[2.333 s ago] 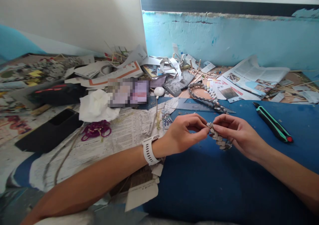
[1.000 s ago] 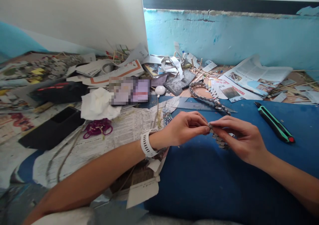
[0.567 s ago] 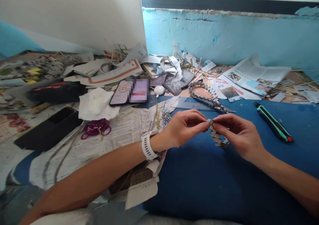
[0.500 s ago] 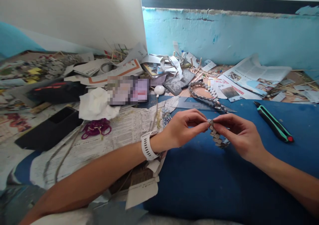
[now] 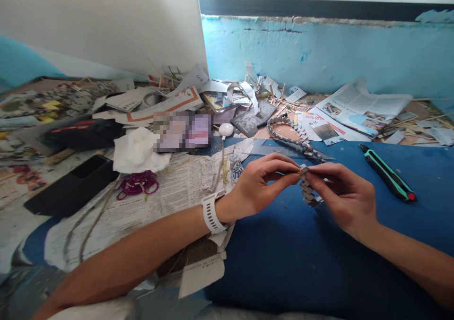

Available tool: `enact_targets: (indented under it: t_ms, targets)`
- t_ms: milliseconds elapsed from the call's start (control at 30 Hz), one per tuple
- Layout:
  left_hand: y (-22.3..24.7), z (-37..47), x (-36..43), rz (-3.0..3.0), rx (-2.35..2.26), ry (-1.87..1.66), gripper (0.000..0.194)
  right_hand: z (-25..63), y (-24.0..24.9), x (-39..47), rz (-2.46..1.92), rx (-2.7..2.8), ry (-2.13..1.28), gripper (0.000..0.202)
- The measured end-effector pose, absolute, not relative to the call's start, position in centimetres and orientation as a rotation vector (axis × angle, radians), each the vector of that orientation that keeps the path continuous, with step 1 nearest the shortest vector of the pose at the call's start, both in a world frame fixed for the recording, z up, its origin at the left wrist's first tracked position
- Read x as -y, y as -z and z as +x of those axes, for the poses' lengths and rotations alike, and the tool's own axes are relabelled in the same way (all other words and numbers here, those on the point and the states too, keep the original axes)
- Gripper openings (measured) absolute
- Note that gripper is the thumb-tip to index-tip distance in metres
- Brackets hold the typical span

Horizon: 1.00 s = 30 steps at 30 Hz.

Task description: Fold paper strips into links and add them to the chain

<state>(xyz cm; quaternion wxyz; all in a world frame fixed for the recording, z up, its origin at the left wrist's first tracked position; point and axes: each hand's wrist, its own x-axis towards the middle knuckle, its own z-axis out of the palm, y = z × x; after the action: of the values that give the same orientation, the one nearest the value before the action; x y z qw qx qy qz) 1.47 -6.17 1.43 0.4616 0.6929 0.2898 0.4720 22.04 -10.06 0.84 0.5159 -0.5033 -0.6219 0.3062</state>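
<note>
A zigzag chain of folded paper links (image 5: pixel 309 193) hangs from my fingers above the blue mat (image 5: pixel 283 268). My right hand (image 5: pixel 345 194) pinches its upper end between thumb and forefinger. From the other side, the thumb and forefinger of my left hand (image 5: pixel 260 183) close on the same end link, the fingertips of both hands almost meeting. Behind the hands, more of the folded paper chain (image 5: pixel 278 135) curves across a clear ruler (image 5: pixel 262 150); whether it joins the held part is hidden by my right hand. A white watch (image 5: pixel 213 211) circles my left wrist.
To the right lies a black and green utility knife (image 5: pixel 388 173). Purple cord (image 5: pixel 137 185), a crumpled tissue (image 5: pixel 138 152) and a black case (image 5: pixel 73 185) rest on newspaper (image 5: pixel 177 183) at left. Paper scraps and thin sticks (image 5: pixel 280 95) clutter the back along the blue wall (image 5: pixel 319 50).
The hands have shifted very slightly, with both still pinching the chain's end. The hanging part of the chain has turned a little and shows less of its lower curl.
</note>
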Motion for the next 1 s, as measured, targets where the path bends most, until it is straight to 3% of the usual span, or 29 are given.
enact_targets:
  t_ms: [433,600,833,1000]
  targets:
    - [-1.2,1.2,5.8,1.578,-0.677,-1.117,0.015,22.4,-1.3,10.1,-1.027,1.790,-0.536,0.034]
    - [-1.0,1.2,5.7,1.594,-0.612,-1.172,0.019,22.4,-1.7,10.2,-1.156,1.627,-0.722,0.023]
    - [-1.2,0.0,4.7,1.949,-0.470,-1.100,0.033,23.0,-2.2,9.3,-1.121,1.495,-1.042,0.036]
    - [-1.4,-0.5,4.3,2.072,-0.400,-1.053,0.038,23.2,-2.7,8.6,-1.052,1.462,-1.242,0.035]
